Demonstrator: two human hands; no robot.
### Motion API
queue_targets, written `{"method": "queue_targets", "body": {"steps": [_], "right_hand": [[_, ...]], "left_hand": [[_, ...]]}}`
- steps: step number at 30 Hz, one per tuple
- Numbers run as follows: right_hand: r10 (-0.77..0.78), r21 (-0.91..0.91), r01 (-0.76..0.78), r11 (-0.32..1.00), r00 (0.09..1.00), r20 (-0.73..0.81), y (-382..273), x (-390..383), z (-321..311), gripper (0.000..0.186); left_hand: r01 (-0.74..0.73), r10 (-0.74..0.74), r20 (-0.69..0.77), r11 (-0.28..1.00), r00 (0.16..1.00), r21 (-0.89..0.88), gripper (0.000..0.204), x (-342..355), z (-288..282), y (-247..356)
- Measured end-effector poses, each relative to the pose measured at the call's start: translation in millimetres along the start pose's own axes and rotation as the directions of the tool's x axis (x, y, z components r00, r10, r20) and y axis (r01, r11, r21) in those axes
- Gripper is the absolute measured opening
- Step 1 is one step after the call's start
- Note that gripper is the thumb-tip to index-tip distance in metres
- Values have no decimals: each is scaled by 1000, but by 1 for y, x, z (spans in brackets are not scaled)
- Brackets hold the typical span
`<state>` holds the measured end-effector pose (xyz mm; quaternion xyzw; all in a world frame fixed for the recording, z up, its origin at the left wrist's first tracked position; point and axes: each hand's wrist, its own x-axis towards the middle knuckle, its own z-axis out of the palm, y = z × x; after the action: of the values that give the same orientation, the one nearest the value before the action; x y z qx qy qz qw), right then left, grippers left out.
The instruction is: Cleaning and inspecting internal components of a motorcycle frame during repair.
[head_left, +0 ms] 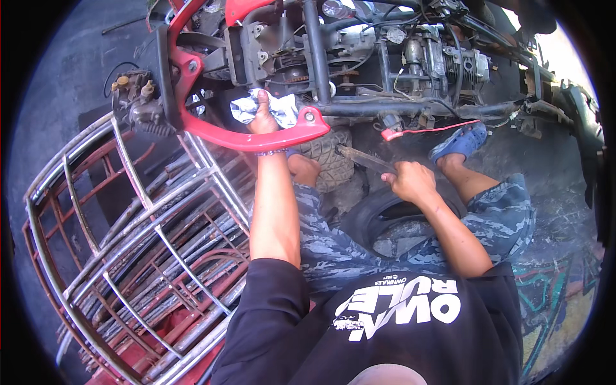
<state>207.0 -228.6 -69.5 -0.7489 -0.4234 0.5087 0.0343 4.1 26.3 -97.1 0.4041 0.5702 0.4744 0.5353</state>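
My left hand (263, 117) reaches up behind a curved red metal bar (256, 140), its thumb raised. It is closed on a crumpled whitish sheet (282, 108); whether that is cloth, paper or foil I cannot tell. The bar partly hides this hand and wrist. Farther right, my right hand (412, 181) is wrapped round one end of a long flat brownish strip (367, 159). Its other end points left, over a knobbly tire (330, 157). Above both hands lies a stripped vehicle frame (314, 51) of dark tubes, with an engine (417, 54) in it.
A metal rack (147, 208) of silvery and rusty bars stands at the left. A loose black tire (366, 221) lies between my legs. A carburetor-like part (142, 106) sits beside the red bar. A red cable (430, 129) hangs below the frame, near my blue clog (459, 142).
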Motion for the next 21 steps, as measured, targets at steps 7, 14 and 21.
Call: {"method": "queue_targets", "body": {"steps": [7,14,21], "right_hand": [[13,-25,-13,1000,1000,7,-4,3,5,41],[36,-30,-36,999,999,-5,2,3,5,41],[48,-22,-48,999,999,11,1,3,3,41]], "left_hand": [[-74,245,-261,846,934,528,37,-24,23,12],[-181,325,-190,826,926,533,38,-22,21,5],[-236,472,-173,685,864,690,35,-22,23,-2]]}}
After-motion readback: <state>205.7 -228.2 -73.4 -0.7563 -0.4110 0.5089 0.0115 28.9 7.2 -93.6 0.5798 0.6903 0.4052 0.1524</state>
